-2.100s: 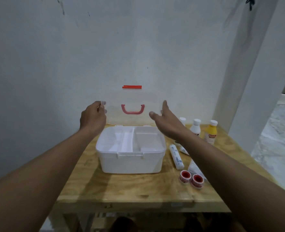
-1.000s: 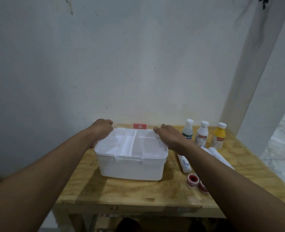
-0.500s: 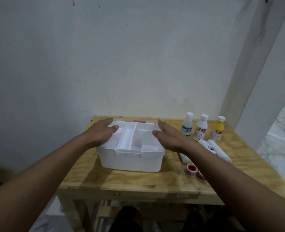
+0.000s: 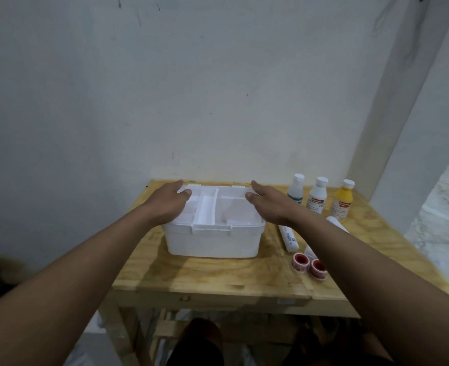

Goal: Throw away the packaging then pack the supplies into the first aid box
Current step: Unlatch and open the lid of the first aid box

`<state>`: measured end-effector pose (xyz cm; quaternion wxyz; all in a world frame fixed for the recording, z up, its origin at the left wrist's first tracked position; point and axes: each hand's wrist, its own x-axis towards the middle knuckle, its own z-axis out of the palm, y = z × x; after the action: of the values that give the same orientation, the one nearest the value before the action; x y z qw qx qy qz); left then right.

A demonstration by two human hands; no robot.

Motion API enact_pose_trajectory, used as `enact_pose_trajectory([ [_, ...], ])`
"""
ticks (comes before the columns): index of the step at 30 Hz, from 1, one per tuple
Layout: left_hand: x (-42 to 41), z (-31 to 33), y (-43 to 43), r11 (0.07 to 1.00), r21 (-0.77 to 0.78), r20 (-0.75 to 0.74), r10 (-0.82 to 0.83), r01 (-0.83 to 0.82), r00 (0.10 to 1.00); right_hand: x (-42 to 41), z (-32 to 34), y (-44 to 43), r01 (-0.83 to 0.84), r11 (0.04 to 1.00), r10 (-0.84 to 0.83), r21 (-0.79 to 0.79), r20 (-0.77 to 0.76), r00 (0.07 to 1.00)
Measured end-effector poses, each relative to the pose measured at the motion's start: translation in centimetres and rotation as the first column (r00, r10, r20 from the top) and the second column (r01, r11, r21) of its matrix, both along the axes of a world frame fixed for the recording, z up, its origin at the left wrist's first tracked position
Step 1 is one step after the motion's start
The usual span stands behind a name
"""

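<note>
The white first aid box stands in the middle of the wooden table, with its white divided inner tray showing on top. Its lid lies folded back and is almost hidden. My left hand rests on the tray's left edge and my right hand on its right edge. Both thumbs reach inside the tray and the fingers are spread. Right of the box lie a wrapped bandage roll and two red tape rolls. A second wrapped roll is partly hidden by my right forearm.
Three bottles stand at the back right: a clear one, a white one and a yellow one. The wall is right behind the table. A pillar rises at the right, with marble floor beyond.
The clear lid with its red handle went from upright to folded back behind the box. Both hands came forward from the lid onto the sides of the inner tray.
</note>
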<state>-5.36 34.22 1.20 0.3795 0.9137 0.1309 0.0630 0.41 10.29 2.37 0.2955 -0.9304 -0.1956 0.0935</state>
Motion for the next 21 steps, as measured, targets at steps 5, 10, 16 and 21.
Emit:
enact_pose_trajectory([
  [5,0.0,0.6,-0.4,0.996,0.093,-0.004,-0.012,0.012,1.000,-0.7,0.9,-0.3,-0.001,1.000,0.000,0.005,0.063,0.998],
  [10,-0.8,1.0,-2.1,0.966,0.258,0.060,-0.027,0.011,0.998,-1.6,1.8,-1.9,0.001,1.000,0.002,-0.026,0.125,0.992],
  [16,-3.9,0.3,-6.9,0.829,0.557,0.134,-0.040,-0.042,0.990,-3.3,2.6,-4.3,0.036,0.997,-0.024,-0.061,0.191,0.981],
  [21,-5.7,-2.4,-9.6,0.723,0.690,0.167,-0.113,-0.034,0.979,-5.0,2.4,-7.6,0.087,0.978,-0.042,-0.192,0.228,0.973],
])
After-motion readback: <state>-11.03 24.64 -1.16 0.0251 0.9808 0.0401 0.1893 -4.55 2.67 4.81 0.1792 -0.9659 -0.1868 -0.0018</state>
